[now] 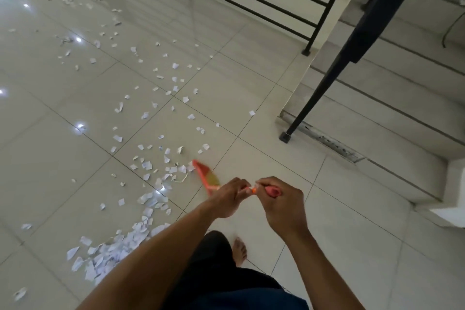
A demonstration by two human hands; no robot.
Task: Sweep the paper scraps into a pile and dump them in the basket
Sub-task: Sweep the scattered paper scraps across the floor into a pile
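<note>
White paper scraps (173, 88) lie scattered across the glossy tiled floor, in a trail running from the far left down toward me. A denser pile of scraps (113, 251) sits at the lower left, beside my left forearm. Both hands grip an orange broom handle. My right hand (281, 205) curls round its top end, and my left hand (226, 199) holds it just below. The orange broom head (205, 175) is blurred, low over the floor at the edge of the scraps. No basket is in view.
A black metal railing (251, 0) runs along the far side. Tiled stairs (377, 113) with a dark handrail (352, 57) rise at the right. My bare foot (240, 250) stands on the tiles below my hands.
</note>
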